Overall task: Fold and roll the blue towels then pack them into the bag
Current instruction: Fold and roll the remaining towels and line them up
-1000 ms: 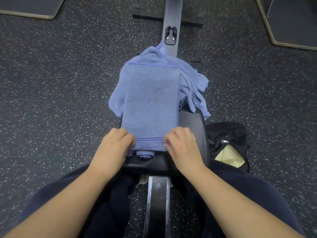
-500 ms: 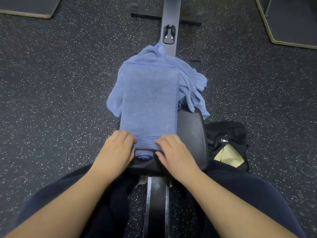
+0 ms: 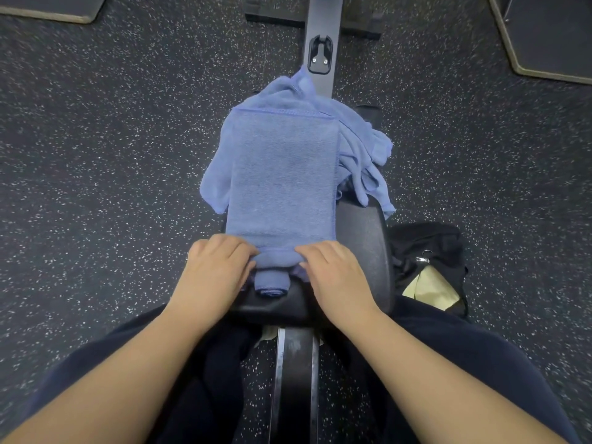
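Folded towel (image 3: 283, 174) laid lengthwise on the black padded seat (image 3: 362, 251), a long blue rectangle with stitched hems across far and near ends; terry weave even and flat over the middle; near end rolled into a short tight tube (image 3: 272, 278), its spiral edge facing the camera, sitting close to the seat's front lip. Left hand (image 3: 214, 274) curled over the roll's left part, fingers bent down onto the cloth, grip clamped on the towel; right hand (image 3: 336, 274) likewise on the right part, fingertips (image 3: 307, 251) pressing the fold line, grip clamped on the same towel; thumbs hidden under the palms. Beneath and beyond, a loose heap of blue towels (image 3: 362, 155), rumpled, spilling off the seat's right side and far end, one corner draped down on the left; how many in the heap cannot be told. Bag (image 3: 426, 251) black, on the floor just right of the seat, mouth open, zip pull showing, something pale yellow (image 3: 429, 290) inside. Metal rail (image 3: 320, 33) running away under the seat; speckled dark floor (image 3: 112, 155) all round; dark trousers at the bottom edge.
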